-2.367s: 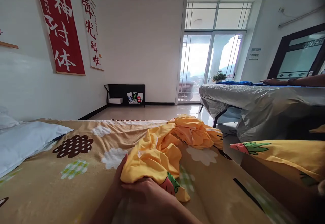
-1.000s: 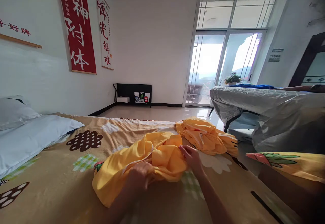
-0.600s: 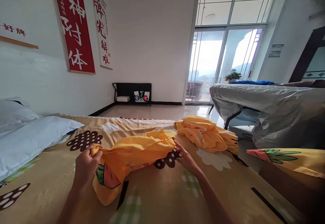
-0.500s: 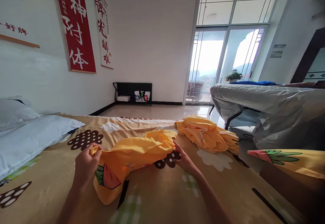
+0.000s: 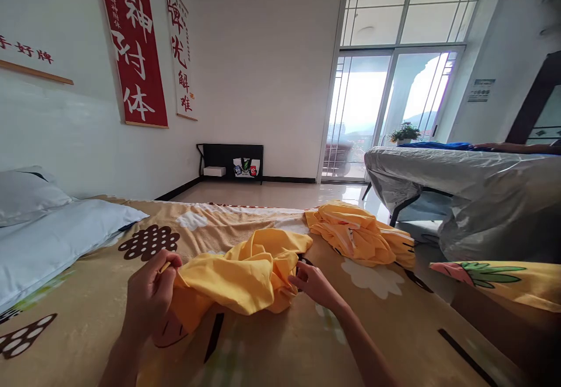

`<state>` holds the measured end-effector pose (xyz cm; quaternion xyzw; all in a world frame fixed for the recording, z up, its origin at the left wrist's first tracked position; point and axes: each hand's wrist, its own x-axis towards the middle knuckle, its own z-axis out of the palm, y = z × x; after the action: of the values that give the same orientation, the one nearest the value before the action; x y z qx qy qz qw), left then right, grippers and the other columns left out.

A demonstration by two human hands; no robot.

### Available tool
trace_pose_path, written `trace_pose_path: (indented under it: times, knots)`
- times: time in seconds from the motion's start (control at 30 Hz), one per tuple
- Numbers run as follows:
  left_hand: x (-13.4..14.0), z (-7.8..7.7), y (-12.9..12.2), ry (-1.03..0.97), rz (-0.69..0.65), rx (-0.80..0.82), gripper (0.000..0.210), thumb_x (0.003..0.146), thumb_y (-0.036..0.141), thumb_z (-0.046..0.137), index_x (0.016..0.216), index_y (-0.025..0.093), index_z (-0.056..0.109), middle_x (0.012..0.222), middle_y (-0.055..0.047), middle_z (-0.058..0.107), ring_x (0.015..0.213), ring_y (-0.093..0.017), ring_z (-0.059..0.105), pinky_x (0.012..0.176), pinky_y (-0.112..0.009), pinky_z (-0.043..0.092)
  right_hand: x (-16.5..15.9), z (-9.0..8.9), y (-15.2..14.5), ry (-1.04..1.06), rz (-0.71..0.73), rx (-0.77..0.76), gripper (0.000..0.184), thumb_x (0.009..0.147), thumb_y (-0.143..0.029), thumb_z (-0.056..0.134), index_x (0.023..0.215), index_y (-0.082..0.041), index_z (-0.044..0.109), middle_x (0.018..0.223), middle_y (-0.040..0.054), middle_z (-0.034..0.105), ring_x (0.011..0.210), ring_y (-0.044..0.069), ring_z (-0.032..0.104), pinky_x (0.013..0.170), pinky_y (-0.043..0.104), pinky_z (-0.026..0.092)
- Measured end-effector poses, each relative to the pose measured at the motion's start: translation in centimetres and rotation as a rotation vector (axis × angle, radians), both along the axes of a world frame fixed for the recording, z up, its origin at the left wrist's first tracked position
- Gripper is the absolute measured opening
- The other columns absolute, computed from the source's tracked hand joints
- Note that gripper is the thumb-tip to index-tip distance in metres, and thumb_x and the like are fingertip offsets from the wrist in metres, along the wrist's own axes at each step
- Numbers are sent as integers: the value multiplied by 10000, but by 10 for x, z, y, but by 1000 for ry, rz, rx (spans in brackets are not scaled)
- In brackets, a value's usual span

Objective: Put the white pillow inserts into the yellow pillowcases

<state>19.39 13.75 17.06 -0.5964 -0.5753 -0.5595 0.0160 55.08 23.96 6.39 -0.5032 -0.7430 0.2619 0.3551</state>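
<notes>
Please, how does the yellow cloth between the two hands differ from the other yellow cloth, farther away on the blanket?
The near cloth is pinched by the left hand; the far cloth lies with no hand on it. The near cloth extends sideways; the far cloth is bunched in a heap. Both are wrinkled and yellow.

Left hand (image 5: 151, 294) closed in a pinch, right hand (image 5: 316, 284) loosely curled, both forearms (image 5: 367, 345) angled inward from below
</notes>
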Motion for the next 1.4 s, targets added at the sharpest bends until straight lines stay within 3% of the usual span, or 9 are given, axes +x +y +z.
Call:
trace_pose_path:
  times: [0.13,0.23,0.4,0.53,0.73,1.03,1.13,1.3,1.4]
  knots:
    - [2,0,-4,170,-161,17,198,709,326,467,779,219,618,749,-16,627,606,-152,538,532,-225,429,-11,0,-1,254,-162,-15,390,748,-585,598,666,-207,544,412,-48,509,374,108,436,395,213,313]
    - [3,1,-4,235,-233,39,236,699,275,441,824,226,636,792,-24,631,688,-168,570,560,-224,448,-18,-7,2,459,-185,-65,462,697,-635,617,556,-215,488,364,-31,491,314,111,417,353,220,295]
    - [-8,2,2,201,-33,100,180,727,251,462,801,230,625,783,1,631,659,-141,578,571,-208,453,7,-6,14,701,-197,-88,461,609,-617,694,549,-190,532,431,2,546,339,112,449,353,229,308]
    - [-29,-4,12,103,140,187,158,766,259,471,807,219,619,858,-5,653,801,-159,606,695,-222,473,57,9,18,989,-333,15,373,561,-512,745,685,-200,584,546,-23,573,422,107,487,403,235,381]
    - [-53,-14,20,-135,405,216,222,758,191,486,887,193,667,927,6,683,795,-152,599,765,-260,478,112,27,10,1344,-489,201,292,582,-416,735,737,-240,560,748,-52,602,651,105,587,570,229,477]
    - [-60,-21,28,-384,448,279,277,751,310,570,961,199,712,829,2,690,670,-132,568,599,-222,437,127,53,-11,1597,-460,461,171,717,-342,676,854,-243,648,906,-47,636,801,98,585,683,223,479]
    - [-61,-20,30,-243,505,187,272,739,320,541,923,204,705,812,-4,681,693,-140,571,640,-242,422,121,55,-13,1602,-413,472,168,700,-315,701,836,-231,647,887,-57,632,789,84,582,689,211,479]
    - [-68,-22,39,-252,441,-214,145,672,260,556,768,205,649,671,13,624,649,-156,559,621,-250,396,120,46,-6,1604,-441,416,172,708,-314,692,849,-222,655,851,-54,630,727,72,581,651,195,487]
    - [-74,-27,43,-269,423,-254,75,680,253,534,694,201,586,623,14,602,631,-159,549,612,-251,385,121,43,-3,1609,-453,384,184,711,-323,685,860,-222,651,816,-51,622,709,83,600,659,215,515]
